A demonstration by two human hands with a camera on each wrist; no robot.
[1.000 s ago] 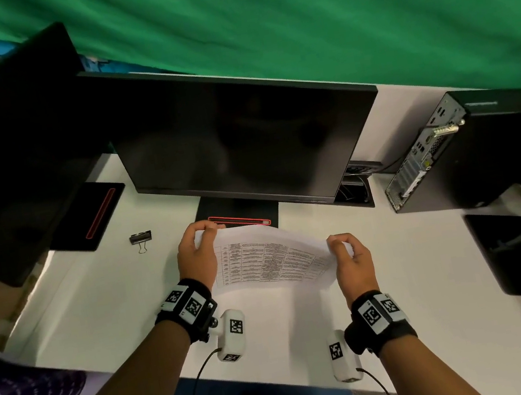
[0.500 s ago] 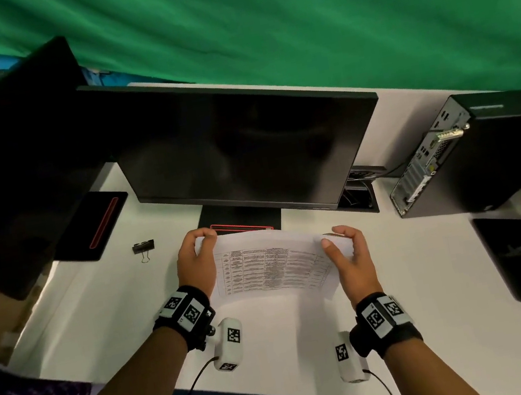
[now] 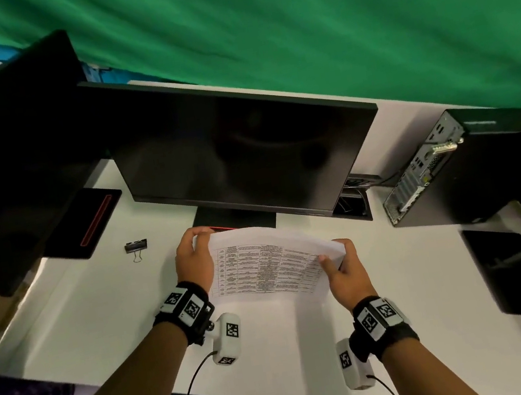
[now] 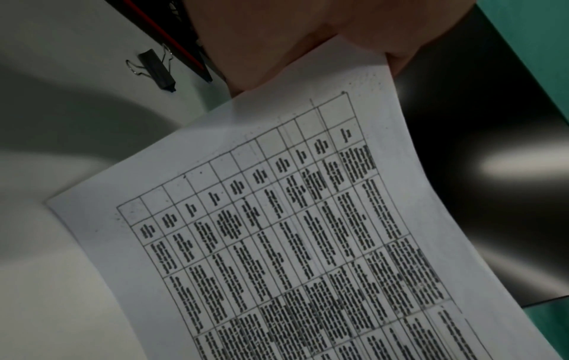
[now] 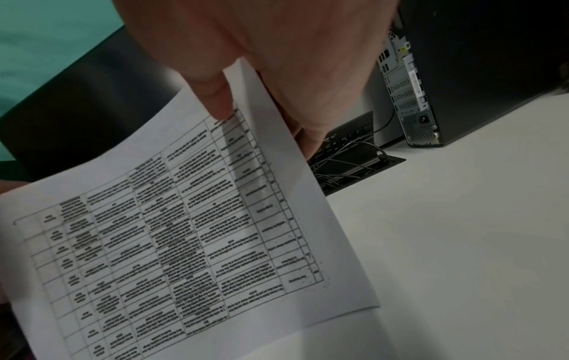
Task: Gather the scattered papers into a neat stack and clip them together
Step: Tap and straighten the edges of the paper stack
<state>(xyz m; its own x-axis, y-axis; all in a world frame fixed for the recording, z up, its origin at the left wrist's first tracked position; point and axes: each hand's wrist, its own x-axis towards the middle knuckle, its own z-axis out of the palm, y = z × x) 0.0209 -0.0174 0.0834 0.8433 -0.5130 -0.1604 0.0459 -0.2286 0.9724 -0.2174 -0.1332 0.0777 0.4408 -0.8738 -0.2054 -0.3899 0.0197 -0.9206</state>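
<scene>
Both hands hold a stack of white papers [image 3: 263,262] with a printed table, tilted up over the white desk [image 3: 100,320] in front of the monitor. My left hand [image 3: 193,260] grips the stack's left edge [image 4: 307,80]. At the right edge my right hand [image 3: 342,263] pinches the papers [image 5: 184,231], thumb on the top sheet. A black binder clip [image 3: 136,247] lies on the desk to the left of the left hand, apart from it, and shows in the left wrist view [image 4: 155,70].
A dark monitor [image 3: 238,152] on its stand rises just behind the papers, with a second screen [image 3: 3,154] at the left. A desktop computer case [image 3: 475,168] stands at the right, beside a cable opening [image 3: 353,202]. A black pad [image 3: 516,271] lies at the far right.
The right hand has shifted its hold at the stack's right edge and raised it a little. The left hand keeps its grip, and the clip has not moved.
</scene>
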